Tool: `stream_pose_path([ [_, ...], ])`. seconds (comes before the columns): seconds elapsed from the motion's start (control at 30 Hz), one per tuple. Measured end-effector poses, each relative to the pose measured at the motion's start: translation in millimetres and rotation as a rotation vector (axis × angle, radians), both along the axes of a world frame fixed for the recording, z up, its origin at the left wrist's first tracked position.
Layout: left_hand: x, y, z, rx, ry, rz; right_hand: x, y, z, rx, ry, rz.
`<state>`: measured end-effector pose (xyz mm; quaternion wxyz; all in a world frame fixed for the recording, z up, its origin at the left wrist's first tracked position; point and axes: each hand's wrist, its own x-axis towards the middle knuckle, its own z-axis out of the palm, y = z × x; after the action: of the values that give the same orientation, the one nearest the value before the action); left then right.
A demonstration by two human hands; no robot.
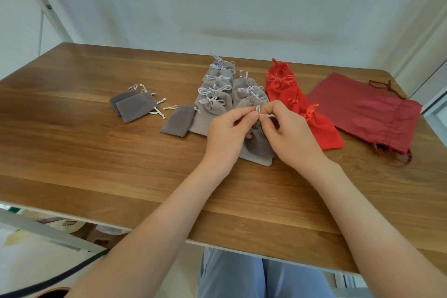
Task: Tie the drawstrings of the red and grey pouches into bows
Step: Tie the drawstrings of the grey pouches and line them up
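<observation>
A small dark grey pouch (258, 140) hangs between my hands above a light grey pouch (256, 158) lying on the table. My left hand (227, 133) pinches a loop of its pale drawstring (262, 113). My right hand (290, 135) pinches the same drawstring from the other side. Behind my hands lie two columns of light grey pouches (217, 94) with tied bows. A column of bright red pouches (290, 94) with tied cords lies to their right.
On the wooden table (96, 152), three small dark grey pouches (137, 106) with loose strings lie at the left. Large dark red pouches (367, 109) lie flat at the right, near the table's right edge. The table's near edge is just in front of my lap.
</observation>
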<state>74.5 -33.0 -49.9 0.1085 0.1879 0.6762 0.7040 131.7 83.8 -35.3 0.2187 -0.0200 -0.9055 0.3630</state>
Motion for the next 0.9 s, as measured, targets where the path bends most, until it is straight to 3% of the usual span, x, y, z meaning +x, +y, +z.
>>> stream_pose_path([
  [0.27, 6, -2, 6, 0.043, 0.191, 0.093, -3, 0, 2, -0.093, 0.031, -0.057],
  [0.57, 4, -3, 4, 0.034, 0.22, 0.025, -6, 7, 0, -0.301, -0.074, -0.038],
  [0.73, 5, 0, 4, 0.032, 0.187, 0.01, -5, 10, 0, -0.523, -0.041, 0.031],
  [0.9, 5, -2, 3, 0.012, 0.144, 0.068, -3, 7, 2, -0.384, 0.029, 0.05],
])
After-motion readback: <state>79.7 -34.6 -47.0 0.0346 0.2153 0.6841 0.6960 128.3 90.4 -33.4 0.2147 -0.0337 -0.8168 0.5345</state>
